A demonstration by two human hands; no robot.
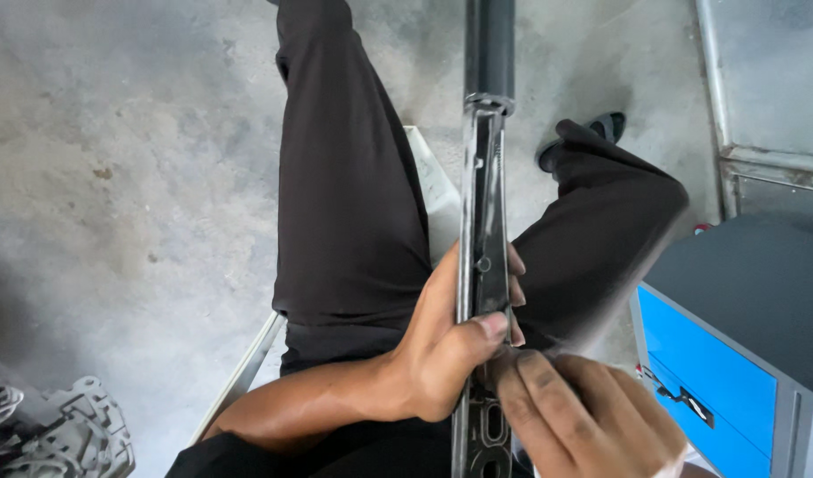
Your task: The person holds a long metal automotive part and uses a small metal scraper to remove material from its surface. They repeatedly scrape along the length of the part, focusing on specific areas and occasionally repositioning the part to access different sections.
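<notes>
**Inspector:** State of each grip, and where the part lies.

**Me:** My left hand (pixel 442 354) is closed around the rail (pixel 483 257), thumb across its near face, fingers wrapped behind. The rail is a long, dark, glossy metal channel. It runs from my lap straight away from me, between my knees, and its far end meets a black tube (pixel 490 49). My right hand (pixel 584 412) sits just below the left, fingertips pressed on the rail's lower stretch. It is blurred, so whether it is closed on the rail or only pressing, I cannot tell.

**Inspector:** Surroundings?

**Me:** I am seated. Bare concrete floor (pixel 132 177) lies under me, a blue cabinet (pixel 708 372) to my right, a grey casting (pixel 61 434) at lower left.

**Inspector:** Risks from here?

**Me:** In my judgement, three. Both hands hold the near end only, so the long far end could swing or sag if the left grip loosens. The channel's edges look thin, and fingers sliding along them could be cut. The slick finish could let the rail twist under the right hand's pressure and slip towards my leg (pixel 353 177).
</notes>
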